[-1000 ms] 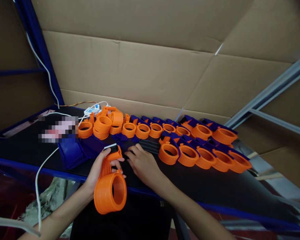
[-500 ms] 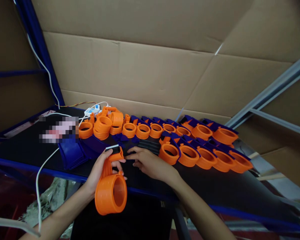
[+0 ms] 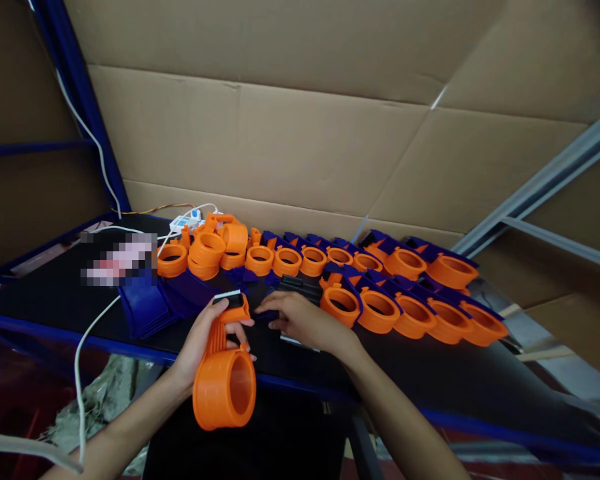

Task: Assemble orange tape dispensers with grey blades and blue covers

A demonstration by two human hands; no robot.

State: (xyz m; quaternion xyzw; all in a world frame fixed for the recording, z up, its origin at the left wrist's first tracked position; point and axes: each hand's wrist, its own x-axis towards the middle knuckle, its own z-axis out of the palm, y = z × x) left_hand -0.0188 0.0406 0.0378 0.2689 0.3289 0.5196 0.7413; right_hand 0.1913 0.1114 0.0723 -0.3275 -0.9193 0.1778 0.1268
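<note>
An orange tape dispenser is in my left hand, with the fingers wrapped round its handle. Its ring hangs down past the table's front edge. At its top sits a black piece with a white toothed edge, my thumb resting against it. My right hand is just right of it, low over the table, palm down with bent fingers apart. Behind that hand lie long black strips. A thin pale-edged strip shows under the palm, partly hidden.
Rows of orange-and-blue tape dispensers cover the right side. Loose orange dispenser bodies are piled at the back left. Dark blue plates lie nearer me on the left. A white cable hangs over the front edge. Cardboard walls the back.
The black strips behind my right hand have shifted, and a pale-edged strip now shows beneath its palm. My left hand keeps the tape dispenser in nearly the same place.
</note>
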